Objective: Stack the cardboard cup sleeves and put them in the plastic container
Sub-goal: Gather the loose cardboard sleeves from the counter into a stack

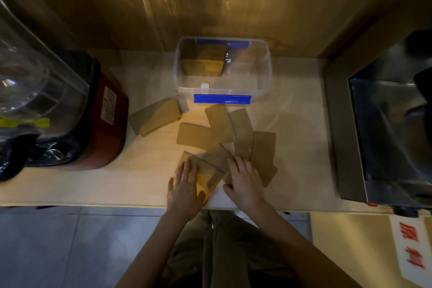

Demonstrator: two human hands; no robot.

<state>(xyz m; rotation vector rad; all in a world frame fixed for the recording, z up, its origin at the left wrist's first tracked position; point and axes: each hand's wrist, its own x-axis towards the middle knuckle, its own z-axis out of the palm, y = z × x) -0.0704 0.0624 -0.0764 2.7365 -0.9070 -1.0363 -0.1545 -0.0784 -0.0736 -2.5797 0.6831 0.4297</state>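
Observation:
Several flat brown cardboard cup sleeves (pixel 222 133) lie scattered on the light counter in front of a clear plastic container (pixel 264 91) with blue clips. A stack of sleeves (pixel 203 59) sits inside the container at its left end. Another small stack (pixel 156 119) lies on the counter left of the container. My left hand (pixel 184 188) rests flat on a sleeve (pixel 208 177) near the counter's front edge. My right hand (pixel 245 181) presses on the nearest sleeves of the pile, fingers spread.
A red-based blender (pixel 100 124) with a clear jug stands at the left. A metal appliance (pixel 385 133) fills the right side. A wooden wall panel rises behind the container. The counter's front edge runs just below my hands.

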